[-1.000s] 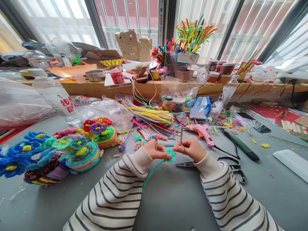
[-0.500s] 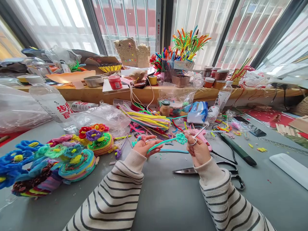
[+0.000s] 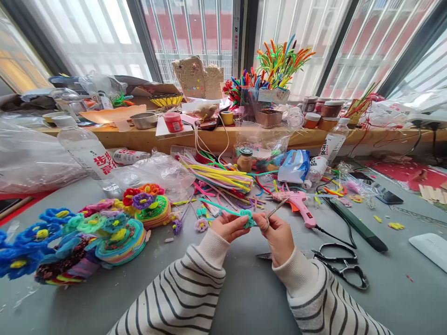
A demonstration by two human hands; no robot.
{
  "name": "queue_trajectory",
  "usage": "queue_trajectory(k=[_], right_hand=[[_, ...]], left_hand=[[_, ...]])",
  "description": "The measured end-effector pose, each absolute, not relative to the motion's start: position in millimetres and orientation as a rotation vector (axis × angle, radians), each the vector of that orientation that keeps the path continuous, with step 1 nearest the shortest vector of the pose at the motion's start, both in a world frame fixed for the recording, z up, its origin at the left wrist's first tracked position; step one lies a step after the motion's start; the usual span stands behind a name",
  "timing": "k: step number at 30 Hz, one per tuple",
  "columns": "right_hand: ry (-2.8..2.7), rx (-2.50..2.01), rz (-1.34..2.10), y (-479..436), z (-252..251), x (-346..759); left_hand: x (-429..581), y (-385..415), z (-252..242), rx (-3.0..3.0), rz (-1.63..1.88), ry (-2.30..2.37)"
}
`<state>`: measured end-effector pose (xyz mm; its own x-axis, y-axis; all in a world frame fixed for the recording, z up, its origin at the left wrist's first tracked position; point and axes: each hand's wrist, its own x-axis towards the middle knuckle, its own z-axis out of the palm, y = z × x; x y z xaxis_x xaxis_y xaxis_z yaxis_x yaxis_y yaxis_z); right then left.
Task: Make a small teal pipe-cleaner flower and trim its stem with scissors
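My left hand (image 3: pixel 228 226) and my right hand (image 3: pixel 277 235) meet over the grey table (image 3: pixel 244 298), both pinched on a teal pipe-cleaner flower (image 3: pixel 246 217). Its long teal stem runs up and to the left from the flower. My right hand also grips small metal tweezers (image 3: pixel 277 208), whose tips point up and right. Both sleeves are striped white and black.
Finished pipe-cleaner flowers and round coasters (image 3: pixel 118 232) lie at the left. A heap of loose coloured pipe cleaners (image 3: pixel 220 174) sits behind my hands. A pink glue gun (image 3: pixel 300 204) and black scissors (image 3: pixel 344 265) lie at the right. Bottles, jars and bags crowd the wooden shelf (image 3: pixel 209 132).
The flower was by my right hand with its stem across to the left hand; both hands have come together on it, and the stem has swung to point up and left.
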<state>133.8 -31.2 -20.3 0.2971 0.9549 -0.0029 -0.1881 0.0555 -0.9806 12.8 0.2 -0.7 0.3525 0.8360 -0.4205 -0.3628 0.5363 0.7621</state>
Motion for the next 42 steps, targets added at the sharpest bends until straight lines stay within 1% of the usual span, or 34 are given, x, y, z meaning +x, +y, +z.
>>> queue_trajectory(k=[3,6,10,14,18,25,30,35,39,42], right_hand=[[-0.883,-1.155,1.2,-28.7,-21.0,136.6],[-0.846,-1.068,1.42,-25.2,-21.4,141.4],[-0.799,-0.919,1.674,-24.4,-22.2,141.0],[-0.585,-0.84,1.825,-26.9,-19.0,136.6],[-0.369,-0.706,1.843,-27.9,-14.8,131.7],[-0.298,-0.57,1.82,-27.2,-14.3,126.9],[-0.274,-0.609,1.857,-29.5,-15.7,129.3],[-0.338,-0.609,1.854,-31.0,-16.1,129.2],[-0.37,-0.672,1.772,-30.0,-14.1,128.0],[-0.494,-0.846,1.646,-26.8,-14.8,133.1]], left_hand=[[8.4,2.8,2.9,0.639,0.791,0.934],[7.1,3.6,6.1,0.663,0.722,0.941],[7.6,4.0,5.6,0.68,0.724,0.955],[9.6,2.7,3.8,0.686,0.745,0.909],[14.9,-2.6,7.5,0.654,0.858,0.801],[18.5,-7.7,9.6,0.678,0.937,0.754],[14.5,-8.4,9.9,0.759,0.902,0.792],[15.3,-8.5,9.1,0.702,0.945,0.808],[18.0,-7.6,6.3,0.631,0.973,0.819],[15.0,-5.8,8.0,0.603,1.005,0.851]])
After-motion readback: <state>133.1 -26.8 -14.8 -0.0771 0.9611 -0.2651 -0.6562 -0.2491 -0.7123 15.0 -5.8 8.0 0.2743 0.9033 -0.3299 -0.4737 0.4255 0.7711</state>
